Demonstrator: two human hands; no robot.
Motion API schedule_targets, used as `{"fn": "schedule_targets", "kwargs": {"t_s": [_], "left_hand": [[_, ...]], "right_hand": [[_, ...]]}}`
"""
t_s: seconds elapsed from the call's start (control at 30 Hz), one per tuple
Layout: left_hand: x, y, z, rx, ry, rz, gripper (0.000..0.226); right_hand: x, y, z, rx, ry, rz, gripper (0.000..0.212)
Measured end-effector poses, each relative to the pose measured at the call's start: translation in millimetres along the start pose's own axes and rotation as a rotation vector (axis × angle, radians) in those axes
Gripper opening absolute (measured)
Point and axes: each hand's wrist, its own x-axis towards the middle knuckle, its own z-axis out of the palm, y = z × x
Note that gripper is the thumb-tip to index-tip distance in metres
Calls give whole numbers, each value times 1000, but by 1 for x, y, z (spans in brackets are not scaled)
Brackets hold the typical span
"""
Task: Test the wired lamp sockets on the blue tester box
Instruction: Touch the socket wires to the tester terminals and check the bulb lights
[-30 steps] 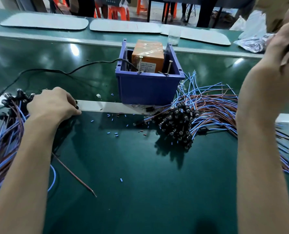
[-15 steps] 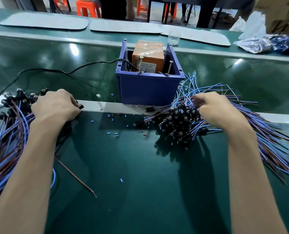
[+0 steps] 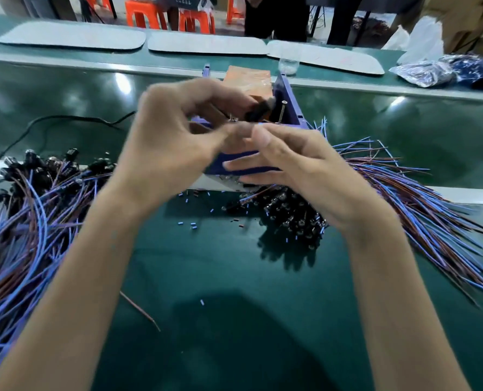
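The blue tester box [image 3: 289,100] stands mid-table, mostly hidden behind my two raised hands. An orange block [image 3: 248,77] sits inside it, and a metal screw post [image 3: 282,111] rises at its front right. My left hand [image 3: 172,142] pinches a black lamp socket [image 3: 258,110] at its fingertips, just above the box's front edge beside the post. My right hand [image 3: 299,170] hovers close under it, thumb and fingers spread apart, nothing seen between them. The picture is blurred by motion.
A heap of black sockets [image 3: 291,213] with blue and brown wires [image 3: 404,198] lies right of the box. A second heap [image 3: 51,170] lies at the left. A black cable [image 3: 65,118] runs to the box. Small wire offcuts [image 3: 192,225] dot the green mat.
Both hands left the heaps and rose together in front of the tester box. My left hand now holds a socket by the screw post.
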Motion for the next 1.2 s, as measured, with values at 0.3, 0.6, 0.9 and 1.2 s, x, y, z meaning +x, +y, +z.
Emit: {"fn": "schedule_targets", "kwargs": {"t_s": [0.3,0.6,0.9,1.2], "left_hand": [[1,14,18,-782,-386,-414,44],[7,-10,23,-1415,559,-988,53],[6,-4,34,-1251,646,-740,42],[-12,15,73,-575,-262,-596,42]], "right_hand": [[-2,-13,-19,177,327,-146,33],[-8,-16,-28,214,310,-174,44],[-2,-7,-32,162,401,-75,42],[-4,3,-32,-23,424,95,9]]}}
